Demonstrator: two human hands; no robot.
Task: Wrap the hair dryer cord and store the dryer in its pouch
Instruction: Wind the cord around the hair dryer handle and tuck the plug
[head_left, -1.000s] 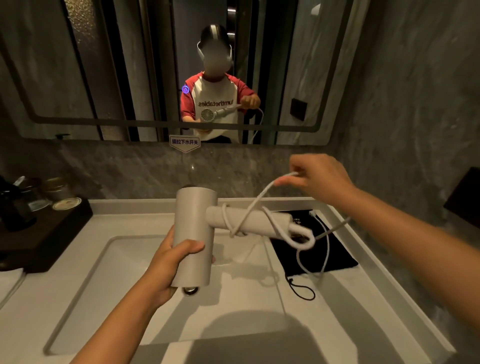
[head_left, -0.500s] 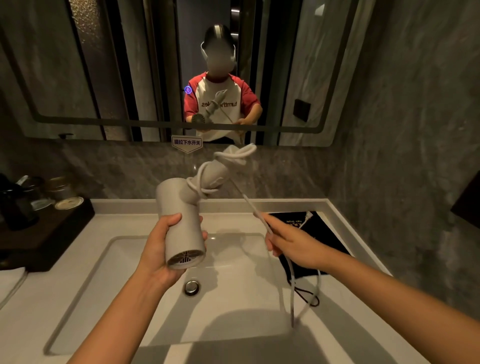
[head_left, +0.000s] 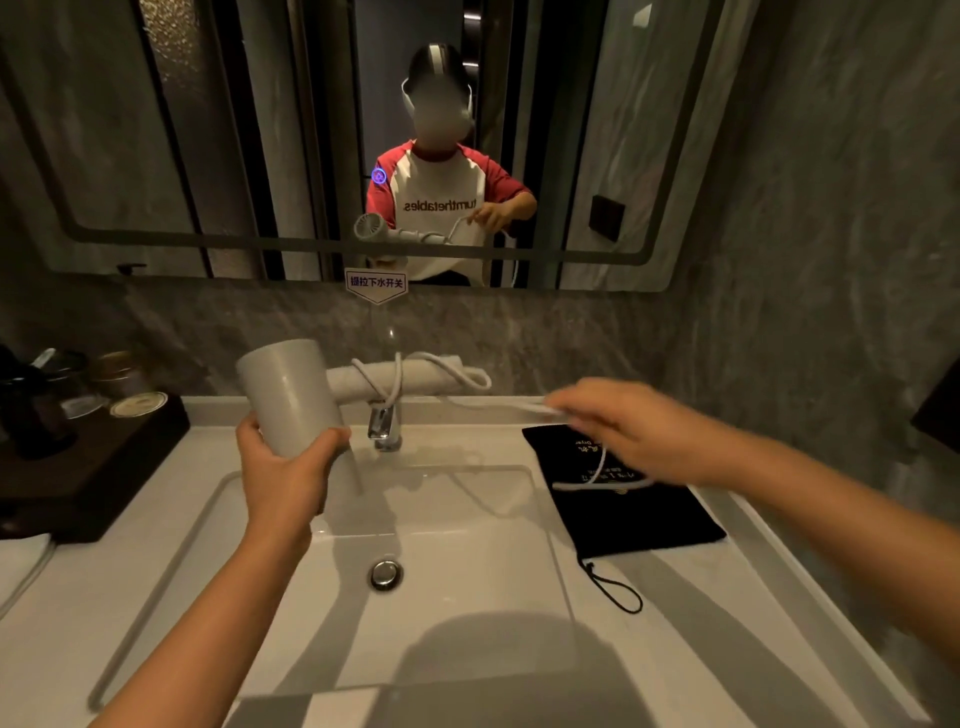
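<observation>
My left hand grips the barrel of the pale grey hair dryer above the sink, with its handle pointing right and level. The white cord loops around that handle a few times and runs right to my right hand, which pinches it. More cord hangs below that hand over the black drawstring pouch, which lies flat on the counter to the right of the basin.
A white sink basin with a chrome drain and faucet lies under the dryer. A dark wooden tray with jars stands at the left. A mirror covers the back wall; a stone wall closes the right side.
The dryer swung from handle tilted up toward the mirror back to handle level and pointing right. My right hand rose from low over the basin to the right, pulling the cord.
</observation>
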